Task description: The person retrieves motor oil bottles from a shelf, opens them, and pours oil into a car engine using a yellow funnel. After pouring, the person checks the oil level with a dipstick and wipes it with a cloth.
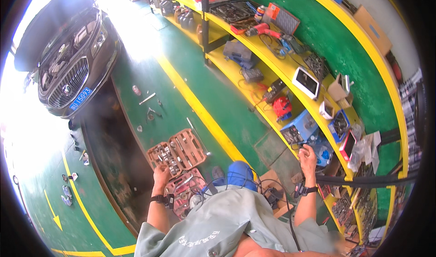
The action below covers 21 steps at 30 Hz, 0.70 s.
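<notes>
My left hand is closed, its fingers curled over the near edge of a brown socket set case. The case lies spread on the green floor, with sockets in one half and longer tools in the other. Whether the fingers hold something is too small to tell. A second, reddish tool case lies nearer me, partly behind my left arm. My right hand is raised at the right, beside the shelves, with its fingers bent together. Something small and dark shows at its fingertips, too small to name.
A long metal bar, pliers and a rod-like tool lie on the floor. At the left, a dark pit runs under a car with a raised bonnet. Yellow shelves carry power tools. A cardboard box stands by my legs.
</notes>
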Motion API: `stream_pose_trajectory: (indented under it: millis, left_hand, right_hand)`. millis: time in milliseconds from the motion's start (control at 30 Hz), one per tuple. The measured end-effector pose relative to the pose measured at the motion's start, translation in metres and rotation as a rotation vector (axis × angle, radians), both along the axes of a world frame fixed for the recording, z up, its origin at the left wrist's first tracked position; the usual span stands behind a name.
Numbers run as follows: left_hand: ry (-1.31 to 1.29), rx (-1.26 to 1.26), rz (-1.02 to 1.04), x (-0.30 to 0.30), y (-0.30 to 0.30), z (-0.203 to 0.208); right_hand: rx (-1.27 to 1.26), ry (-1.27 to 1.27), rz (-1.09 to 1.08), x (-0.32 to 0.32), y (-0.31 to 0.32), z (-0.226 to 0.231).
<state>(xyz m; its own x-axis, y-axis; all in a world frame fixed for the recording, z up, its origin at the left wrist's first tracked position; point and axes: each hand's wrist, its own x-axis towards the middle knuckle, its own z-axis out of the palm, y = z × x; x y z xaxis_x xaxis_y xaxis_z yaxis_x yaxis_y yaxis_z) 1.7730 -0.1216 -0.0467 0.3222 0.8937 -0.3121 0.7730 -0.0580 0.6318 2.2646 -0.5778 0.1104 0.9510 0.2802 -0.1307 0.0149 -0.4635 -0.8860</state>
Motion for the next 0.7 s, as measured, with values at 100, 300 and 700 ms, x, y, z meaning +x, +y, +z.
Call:
stream_pose_trajectory:
  millis: [100, 300, 700]
  left_hand:
    - [-0.087, -0.054, 0.109, 0.045, 0.059, 0.01]
    - [0.19, -0.244, 0.14, 0.042, 0.118, -0.051]
    - [0.291, -0.885, 0.442, 0.049, 0.174, -0.061]
  right_hand:
    - [0.047, 0.024, 0.065, 0.058, 0.089, -0.006]
    - [-0.063, 0.018, 0.195, 0.166, 0.269, -0.034]
    - [-0.164, 0.018, 0.638, 0.334, 0.751, -0.047]
